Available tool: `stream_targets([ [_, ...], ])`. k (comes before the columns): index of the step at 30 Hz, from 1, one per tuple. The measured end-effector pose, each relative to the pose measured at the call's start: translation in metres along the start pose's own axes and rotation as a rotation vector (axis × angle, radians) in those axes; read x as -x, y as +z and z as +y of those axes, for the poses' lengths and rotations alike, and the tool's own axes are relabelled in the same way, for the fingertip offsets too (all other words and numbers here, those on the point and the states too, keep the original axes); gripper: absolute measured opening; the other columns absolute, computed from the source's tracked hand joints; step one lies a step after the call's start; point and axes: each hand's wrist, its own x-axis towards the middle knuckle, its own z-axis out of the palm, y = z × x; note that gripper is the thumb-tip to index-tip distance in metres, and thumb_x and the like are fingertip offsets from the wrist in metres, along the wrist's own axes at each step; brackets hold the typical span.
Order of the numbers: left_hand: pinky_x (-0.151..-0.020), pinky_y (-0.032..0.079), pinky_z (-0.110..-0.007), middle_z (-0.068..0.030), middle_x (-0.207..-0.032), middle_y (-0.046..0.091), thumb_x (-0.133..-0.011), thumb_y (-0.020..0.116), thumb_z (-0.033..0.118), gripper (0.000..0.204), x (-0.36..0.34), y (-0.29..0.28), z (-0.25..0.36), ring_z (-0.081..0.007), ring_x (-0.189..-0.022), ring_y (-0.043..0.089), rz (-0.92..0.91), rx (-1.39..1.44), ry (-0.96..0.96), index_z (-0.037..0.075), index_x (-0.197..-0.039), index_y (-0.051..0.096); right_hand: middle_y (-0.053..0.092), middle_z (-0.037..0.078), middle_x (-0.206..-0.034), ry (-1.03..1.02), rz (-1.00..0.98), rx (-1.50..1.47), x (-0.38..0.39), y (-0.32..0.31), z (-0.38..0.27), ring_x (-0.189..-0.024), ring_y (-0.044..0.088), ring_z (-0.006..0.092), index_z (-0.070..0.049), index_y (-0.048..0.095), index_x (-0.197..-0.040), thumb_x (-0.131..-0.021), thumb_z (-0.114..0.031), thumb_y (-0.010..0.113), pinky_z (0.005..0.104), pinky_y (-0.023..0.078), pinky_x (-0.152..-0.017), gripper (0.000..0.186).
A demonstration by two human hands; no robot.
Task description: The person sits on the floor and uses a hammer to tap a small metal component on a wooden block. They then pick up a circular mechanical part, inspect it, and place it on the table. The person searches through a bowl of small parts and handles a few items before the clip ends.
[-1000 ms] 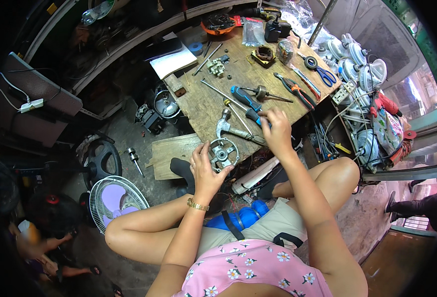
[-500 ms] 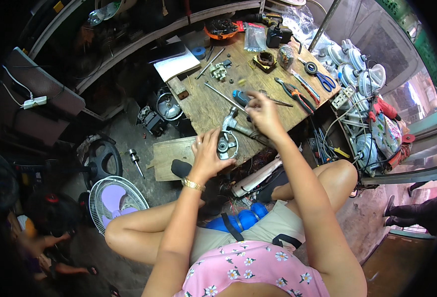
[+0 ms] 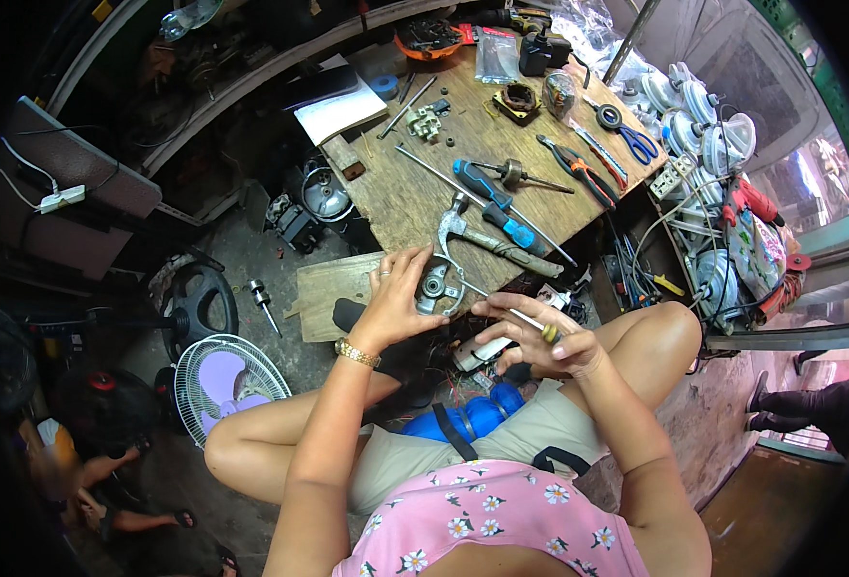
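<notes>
My left hand (image 3: 395, 296) is closed around the edge of a round metal motor cover (image 3: 436, 284), which it holds over the table's near edge. In my right hand (image 3: 547, 338) is a thin screwdriver (image 3: 550, 334) with a yellow and dark handle, gripped loosely between thumb and fingers. Its shaft points toward the cover; whether the tip touches is unclear. Just beyond the cover lies a hammer (image 3: 492, 245). Two blue-handled screwdrivers (image 3: 482, 183) and a rotor on a shaft (image 3: 513, 174) rest farther back on the wooden table (image 3: 386, 207).
Pliers (image 3: 578, 171), blue scissors (image 3: 628, 135), a coil stator (image 3: 518, 102) and an orange bowl (image 3: 431, 40) sit on the table. A fan (image 3: 227, 389) stands left of my knee. Wires and clear plastic parts (image 3: 708, 144) crowd the right side. Another person (image 3: 88, 471) sits at lower left.
My right hand has come down and nearer from above the blue screwdrivers, uncovering them, and the thin screwdriver now shows in it. My left hand still holds the cover in nearly the same place.
</notes>
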Motion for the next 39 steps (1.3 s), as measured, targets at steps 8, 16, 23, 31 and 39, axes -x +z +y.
stream_targets([
  [8,-0.105,0.031,-0.050,-0.0093,-0.143,0.047,-0.055,0.087,0.050,0.106,-0.003,0.013,0.014,-0.0347,-0.132,0.039,0.135,-0.063,0.002,0.011,-0.144,0.044,0.066,0.013,-0.078,0.086,0.428,1.318,-0.013,-0.041,0.010,-0.058,0.062,0.0254,-0.004,0.057,-0.115,-0.093,-0.013,0.060,0.0362,0.047,-0.053,0.024],
  [16,-0.103,0.033,-0.048,-0.0073,-0.135,0.054,-0.054,0.088,0.051,0.093,-0.005,0.023,0.030,-0.0305,-0.128,0.044,0.242,-0.078,-0.112,0.012,-0.132,0.055,0.067,0.018,-0.073,0.104,0.363,2.096,-0.045,-0.014,-0.008,-0.070,0.066,0.0378,-0.012,0.074,-0.096,-0.088,-0.023,0.065,0.0469,0.051,-0.061,0.016],
  [23,-0.100,0.035,-0.046,-0.0060,-0.126,0.058,-0.055,0.089,0.045,0.081,-0.006,0.030,0.034,-0.0290,-0.121,0.049,0.357,-0.072,-0.144,0.011,-0.123,0.060,0.067,0.017,-0.070,0.107,0.285,2.260,-0.055,-0.007,-0.012,-0.067,0.068,0.0355,-0.014,0.075,-0.089,-0.086,-0.025,0.065,0.0466,0.052,-0.058,0.015],
  [31,-0.098,0.038,-0.045,-0.0053,-0.119,0.060,-0.057,0.089,0.044,0.076,-0.009,0.028,0.037,-0.0288,-0.117,0.050,0.378,-0.052,-0.165,0.011,-0.119,0.061,0.066,0.016,-0.064,0.044,0.217,2.348,-0.060,-0.003,-0.012,-0.061,0.067,0.0345,-0.012,0.073,-0.080,-0.082,-0.021,0.064,0.0455,0.052,-0.054,0.013],
  [39,-0.097,0.040,-0.045,-0.0073,-0.114,0.061,-0.056,0.090,0.039,0.072,-0.011,0.031,0.036,-0.0316,-0.114,0.051,0.416,-0.022,-0.133,0.010,-0.116,0.062,0.065,0.015,-0.063,0.018,0.108,2.366,-0.064,-0.014,-0.017,-0.060,0.067,0.0328,-0.013,0.072,-0.081,-0.082,-0.020,0.065,0.0444,0.052,-0.053,0.011],
])
